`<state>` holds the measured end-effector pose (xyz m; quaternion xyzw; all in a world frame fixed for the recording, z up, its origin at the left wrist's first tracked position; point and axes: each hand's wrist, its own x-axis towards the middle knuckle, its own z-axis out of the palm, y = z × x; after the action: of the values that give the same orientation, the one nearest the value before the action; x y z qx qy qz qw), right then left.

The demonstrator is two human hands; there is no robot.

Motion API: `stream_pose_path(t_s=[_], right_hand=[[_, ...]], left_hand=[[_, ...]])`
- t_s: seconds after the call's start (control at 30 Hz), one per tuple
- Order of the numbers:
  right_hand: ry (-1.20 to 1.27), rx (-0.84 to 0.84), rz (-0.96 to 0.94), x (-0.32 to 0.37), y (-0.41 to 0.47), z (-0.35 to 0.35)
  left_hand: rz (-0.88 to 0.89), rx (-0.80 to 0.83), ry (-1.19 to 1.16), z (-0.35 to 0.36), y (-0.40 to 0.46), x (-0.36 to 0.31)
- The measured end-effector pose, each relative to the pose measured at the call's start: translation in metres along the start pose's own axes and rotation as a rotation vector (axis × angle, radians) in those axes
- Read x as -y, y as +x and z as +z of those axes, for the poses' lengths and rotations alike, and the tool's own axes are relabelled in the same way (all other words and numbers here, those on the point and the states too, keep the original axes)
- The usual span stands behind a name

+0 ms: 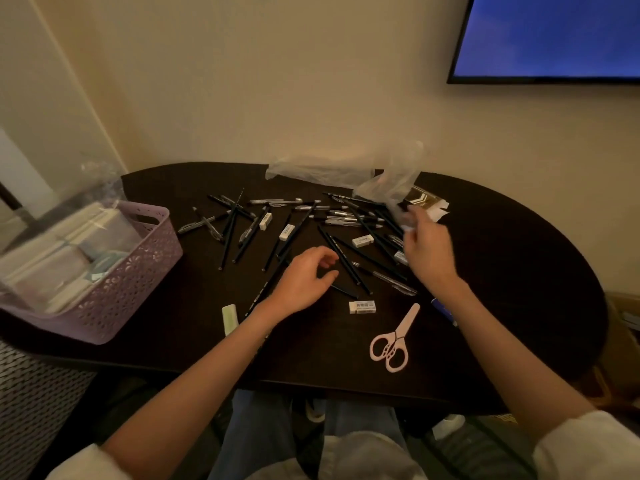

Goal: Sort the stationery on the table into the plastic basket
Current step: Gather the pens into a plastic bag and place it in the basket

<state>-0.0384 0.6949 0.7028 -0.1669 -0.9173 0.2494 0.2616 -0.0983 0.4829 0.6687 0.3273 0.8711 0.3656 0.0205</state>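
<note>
Slim pencils (343, 261) strewn beside perforated lilac plastic basket (138, 268) on dark table (519, 271)

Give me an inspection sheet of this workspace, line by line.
Surface: dark oval table, against a beige wall.
Job's things: lilac plastic basket at the table's left end, already holding pale flat items; pens and pencils scattered across the middle; white erasers among them; pink scissors near the front edge; pale green item by the left forearm.
Clutter: clear plastic bags at the back; torn packaging at back right.
Grips: left hand over the pencils, fingers loosely curled, holding nothing visible; right hand blurred, pinching clear plastic.
Cables: nothing seen.
Surroundings: wall screen upper right; wicker surface lower left.
</note>
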Motion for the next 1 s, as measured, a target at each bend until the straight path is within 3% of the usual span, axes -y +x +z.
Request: stream_pose_path(t_s=[0.1,0.23,0.5,0.7,0.87,1.0], right_hand=[[0.293,0.101,-0.060,0.025,-0.004,0.008],[0.563,0.248,0.024,0.048,-0.004,0.012],[0.978,0.587,0.176,0.079,-0.006,0.010],[0.976,0.705,0.206,0.086,-0.013,0.018],[0.953,0.695,0.239,0.087,-0.016,0.023],[0.779,0.734,0.144,0.082,-0.020,0.026]], left_hand=[[-0.158,-0.120,-0.291,-0.013,0.000,0.003],[-0.333,-0.206,-0.621,-0.039,-0.004,0.006],[-0.369,-0.266,-0.882,-0.078,-0.008,0.006],[-0.384,-0.273,-0.988,-0.087,-0.017,0.012],[-0.394,-0.343,-0.944,-0.087,-0.020,0.011],[-0.408,-0.384,-0.932,-0.090,-0.021,0.013]])
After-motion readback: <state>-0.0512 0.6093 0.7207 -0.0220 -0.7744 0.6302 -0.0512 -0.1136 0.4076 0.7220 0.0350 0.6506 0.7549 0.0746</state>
